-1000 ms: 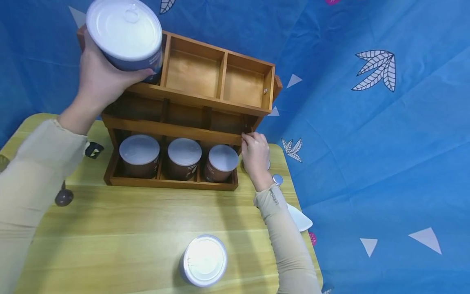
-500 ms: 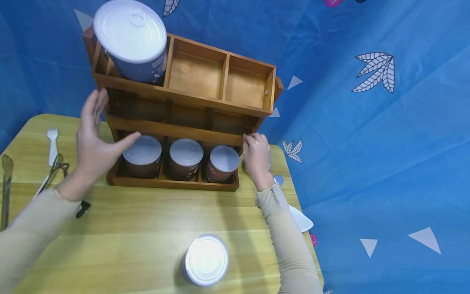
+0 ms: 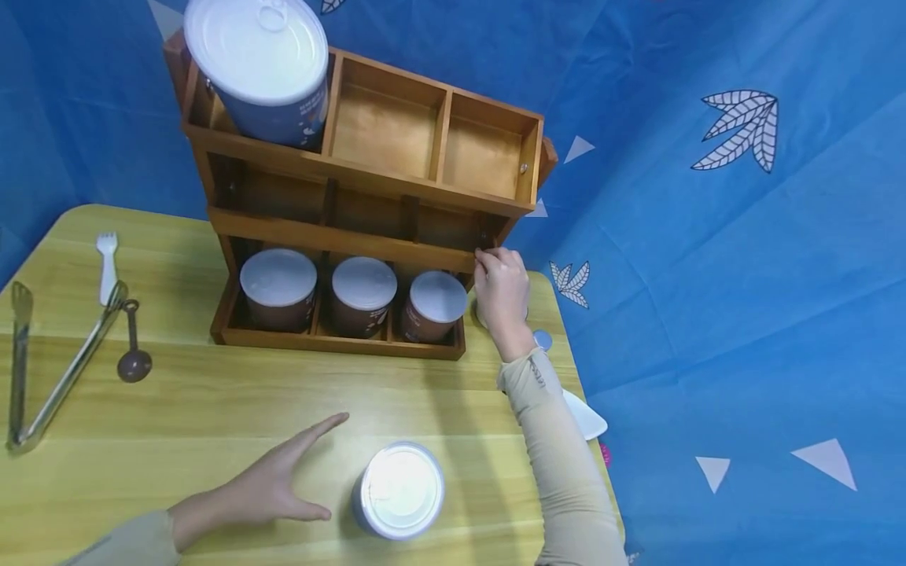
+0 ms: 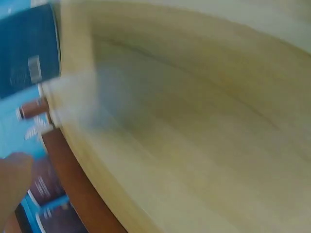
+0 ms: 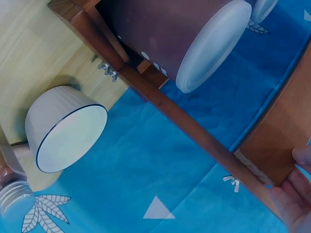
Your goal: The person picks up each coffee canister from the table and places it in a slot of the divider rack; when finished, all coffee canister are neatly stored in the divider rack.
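Observation:
My left hand (image 3: 272, 479) is low over the table, thumb and fingers spread apart and holding nothing. Just right of it stands a can (image 3: 401, 489) with a pale lid. My right hand (image 3: 504, 295) grips the right end of the middle tier of a wooden three-tier rack (image 3: 347, 242); the right wrist view shows its fingers (image 5: 289, 204) around the board's corner. A large blue can (image 3: 258, 55) sits in the top tier's left compartment. Brown cans, one of them the left can (image 3: 278, 287), fill the bottom tier's compartments. Motion blurs the left wrist view.
Metal tongs (image 3: 67, 373), a white fork (image 3: 107, 267) and a brown measuring spoon (image 3: 134, 354) lie at the table's left. Right of the rack are a white bowl (image 5: 73, 138), a jar with a silver lid (image 5: 17, 199) and a white dish (image 3: 583, 415). Blue cloth hangs behind.
My left hand has let go of the large blue can in the top tier, then come down and toward the front, beside the can on the table. My right hand keeps its hold.

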A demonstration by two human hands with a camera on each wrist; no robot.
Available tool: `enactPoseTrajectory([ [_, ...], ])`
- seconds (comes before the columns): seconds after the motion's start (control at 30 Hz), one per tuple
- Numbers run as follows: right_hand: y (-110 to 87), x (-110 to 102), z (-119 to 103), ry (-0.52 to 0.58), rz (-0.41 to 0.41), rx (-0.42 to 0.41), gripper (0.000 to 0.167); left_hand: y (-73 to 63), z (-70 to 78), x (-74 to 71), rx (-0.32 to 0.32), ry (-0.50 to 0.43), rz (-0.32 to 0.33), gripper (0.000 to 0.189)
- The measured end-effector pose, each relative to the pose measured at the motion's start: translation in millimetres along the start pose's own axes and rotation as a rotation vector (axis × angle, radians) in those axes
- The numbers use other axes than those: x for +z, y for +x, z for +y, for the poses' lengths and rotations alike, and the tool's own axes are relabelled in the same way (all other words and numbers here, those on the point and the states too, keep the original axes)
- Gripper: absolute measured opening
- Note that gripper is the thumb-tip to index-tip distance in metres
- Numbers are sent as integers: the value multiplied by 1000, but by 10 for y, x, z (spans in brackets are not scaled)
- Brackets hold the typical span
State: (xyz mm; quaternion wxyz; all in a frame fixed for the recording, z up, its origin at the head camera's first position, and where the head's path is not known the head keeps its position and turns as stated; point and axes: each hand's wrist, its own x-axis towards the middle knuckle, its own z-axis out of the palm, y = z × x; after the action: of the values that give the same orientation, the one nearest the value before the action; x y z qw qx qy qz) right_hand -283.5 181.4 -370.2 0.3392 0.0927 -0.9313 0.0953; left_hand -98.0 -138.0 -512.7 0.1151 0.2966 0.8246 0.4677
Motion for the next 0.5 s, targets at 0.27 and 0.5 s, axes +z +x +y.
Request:
enactPoseTrajectory([
  [0.27,-1,-27,2,8,-2,17,17,164,77,273,12,-38,-294,125],
  [0.5,3,-44,-10,17,-16,10,17,239,109,424,37,-151,-312,125],
])
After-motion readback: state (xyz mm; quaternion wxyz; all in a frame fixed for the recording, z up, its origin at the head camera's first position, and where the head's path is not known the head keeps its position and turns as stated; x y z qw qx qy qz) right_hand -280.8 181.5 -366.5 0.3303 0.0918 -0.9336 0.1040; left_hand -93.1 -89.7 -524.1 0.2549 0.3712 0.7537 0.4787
